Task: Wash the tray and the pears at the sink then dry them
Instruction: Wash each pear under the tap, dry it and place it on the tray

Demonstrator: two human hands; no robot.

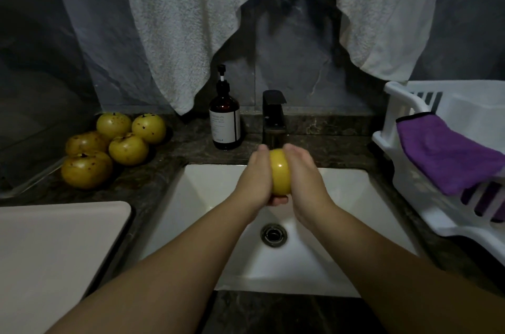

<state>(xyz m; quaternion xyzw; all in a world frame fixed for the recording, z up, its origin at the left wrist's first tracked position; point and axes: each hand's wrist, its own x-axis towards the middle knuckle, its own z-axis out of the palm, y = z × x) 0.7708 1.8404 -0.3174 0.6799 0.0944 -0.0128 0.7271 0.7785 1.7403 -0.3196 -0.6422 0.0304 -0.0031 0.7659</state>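
Two hands (281, 178) cup one pear (280, 171); five pears (114, 146) wait.

The dark stone bench (175, 159) in front of me runs around a white sink (218, 224) set into it. On its left rear lie five yellow pears (128, 149), bunched and touching, the nearest beside a clear tray (30, 183). A pale board (54, 246) lies at front left. A brown pump bottle (224, 120) and a black tap (273, 118) stand behind the sink. At right sits a white drying rack (410, 175).
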